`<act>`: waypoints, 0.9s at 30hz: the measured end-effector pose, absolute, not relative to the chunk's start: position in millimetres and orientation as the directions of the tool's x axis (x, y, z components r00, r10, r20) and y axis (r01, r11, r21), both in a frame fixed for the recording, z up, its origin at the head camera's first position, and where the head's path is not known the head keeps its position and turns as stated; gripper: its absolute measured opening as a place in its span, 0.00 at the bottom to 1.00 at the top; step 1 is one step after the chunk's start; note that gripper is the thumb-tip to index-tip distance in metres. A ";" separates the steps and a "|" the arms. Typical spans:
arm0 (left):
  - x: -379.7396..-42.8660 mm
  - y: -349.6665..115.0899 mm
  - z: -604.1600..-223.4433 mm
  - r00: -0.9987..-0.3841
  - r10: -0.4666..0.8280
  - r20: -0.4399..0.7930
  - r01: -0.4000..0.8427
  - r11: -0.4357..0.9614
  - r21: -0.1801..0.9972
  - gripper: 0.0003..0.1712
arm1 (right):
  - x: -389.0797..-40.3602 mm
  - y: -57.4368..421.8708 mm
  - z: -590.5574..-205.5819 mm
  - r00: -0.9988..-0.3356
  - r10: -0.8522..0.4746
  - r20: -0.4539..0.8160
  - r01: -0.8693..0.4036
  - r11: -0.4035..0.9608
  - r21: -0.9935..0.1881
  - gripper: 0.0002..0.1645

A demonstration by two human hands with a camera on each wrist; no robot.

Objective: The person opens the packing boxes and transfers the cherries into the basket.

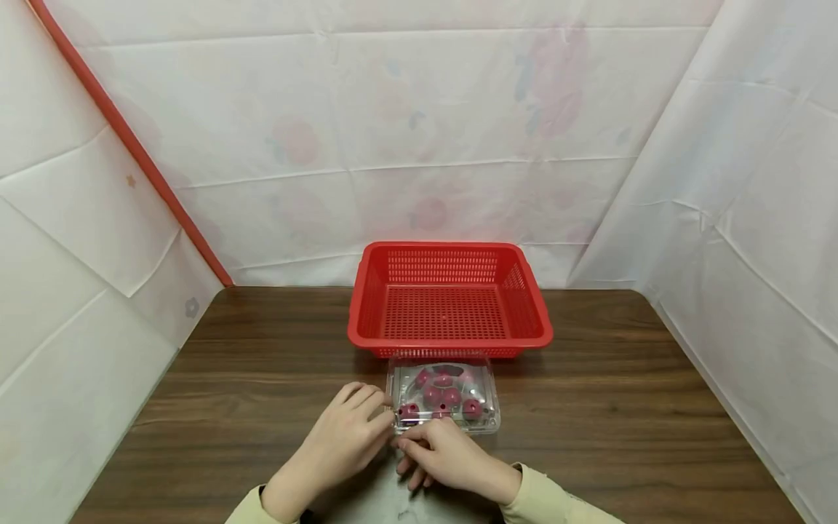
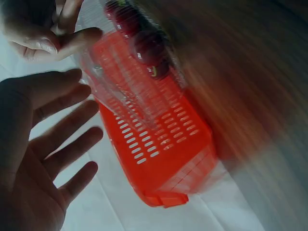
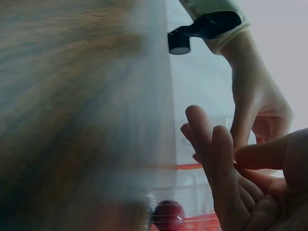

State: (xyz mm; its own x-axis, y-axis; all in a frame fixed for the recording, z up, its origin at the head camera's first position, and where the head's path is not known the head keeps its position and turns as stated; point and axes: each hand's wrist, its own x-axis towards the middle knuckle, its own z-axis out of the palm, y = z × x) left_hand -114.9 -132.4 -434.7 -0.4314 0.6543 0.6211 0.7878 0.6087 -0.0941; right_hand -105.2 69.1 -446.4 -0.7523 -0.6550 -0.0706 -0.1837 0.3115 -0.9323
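Note:
A clear plastic clamshell box with several dark red round fruits inside lies on the table in front of the red basket. Its lid is down in the head view. My left hand is at the box's left front corner; its fingers are spread and relaxed in the left wrist view, holding nothing visible. My right hand crosses the box's front edge, its fingertips near the left hand. In the right wrist view its thumb lies close to the fingers, and no held thing shows between them.
Behind the box stands a red perforated plastic basket on the dark wood table. White patterned cloth hangs at the back and both sides. A pale grey surface lies below the hands at the front. Both wrist views are blurred.

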 end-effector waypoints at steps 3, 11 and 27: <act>-114.6 -134.9 -437.4 -0.452 0.686 0.570 0.799 0.596 -0.083 0.10 | -104.1 67.8 -449.7 -0.747 -0.654 -0.119 -0.124 0.313 -0.942 0.19; -118.8 -133.4 -439.2 -0.442 0.714 0.543 0.822 0.565 -0.074 0.12 | -101.1 67.6 -453.1 -0.720 -0.667 -0.191 0.024 0.252 -0.967 0.24; -120.4 -133.6 -437.8 -0.394 0.738 0.547 0.832 0.540 -0.129 0.11 | -94.6 63.4 -472.7 -0.682 -0.665 -0.305 0.352 0.066 -0.933 0.30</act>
